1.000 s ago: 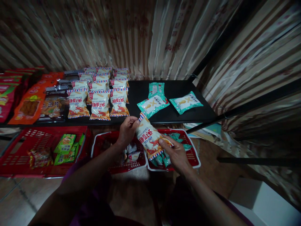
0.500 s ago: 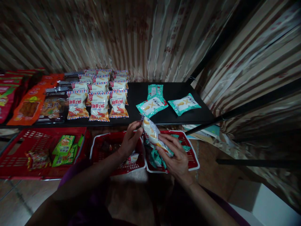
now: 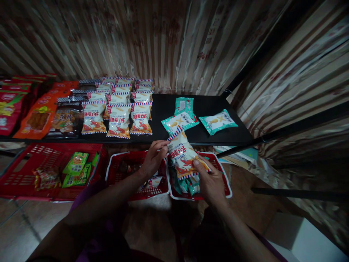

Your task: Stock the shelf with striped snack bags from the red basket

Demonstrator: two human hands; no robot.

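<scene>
A white and orange snack bag (image 3: 181, 153) with striped ends is held in front of the shelf, printed face up and tilted. My right hand (image 3: 213, 182) grips its lower right side, thumb on the front and fingers behind. At the bag's upper left corner, my left hand (image 3: 153, 158) pinches the striped edge. Beneath the bag stands a red basket (image 3: 228, 187) with a white rim, holding teal bags (image 3: 188, 185). Three teal snack bags (image 3: 218, 121) lie on the black shelf (image 3: 218, 140) just beyond my hands.
Rows of matching white and orange bags (image 3: 118, 120) fill the shelf's left-centre, beside brown, orange (image 3: 40, 116) and red packs. Below are another red basket (image 3: 109, 169) and a wide red basket (image 3: 16, 182) with green packets. A black slanting bar (image 3: 242, 145) stands right.
The snack bag has been turned so its printed front faces up. My right thumb now lies on that front. The view has shifted slightly.
</scene>
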